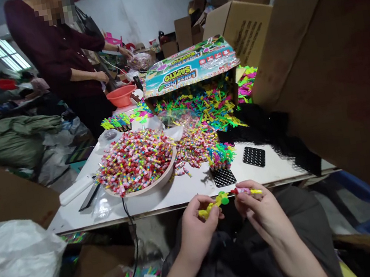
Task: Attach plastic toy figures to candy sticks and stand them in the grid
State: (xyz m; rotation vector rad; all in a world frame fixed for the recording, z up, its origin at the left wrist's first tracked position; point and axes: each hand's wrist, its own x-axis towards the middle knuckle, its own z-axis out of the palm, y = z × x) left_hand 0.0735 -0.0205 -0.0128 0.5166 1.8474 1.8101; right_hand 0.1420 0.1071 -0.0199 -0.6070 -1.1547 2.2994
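Observation:
Between thumb and fingers, my left hand (199,226) pinches a small yellow and green plastic toy piece (221,198). My right hand (261,208) grips a small tube (245,191) with a red end, a pink printed middle and a yellow end. Its red end points at the green part of the toy piece, close to it; whether they touch I cannot tell. Just beyond my hands, a black perforated tray (224,177) partly holds upright assembled colourful pieces (221,156). A second black tray (254,156) lies to its right with bare holes.
A basin (168,175) heaped with small tubes (135,158) stands on the white table (167,200). Behind it, a printed box (191,69) spills plastic pieces (208,106). Black netting (265,130) lies right. A person (61,60) stands back left near a red basin (122,97). Large cartons (331,62) flank me.

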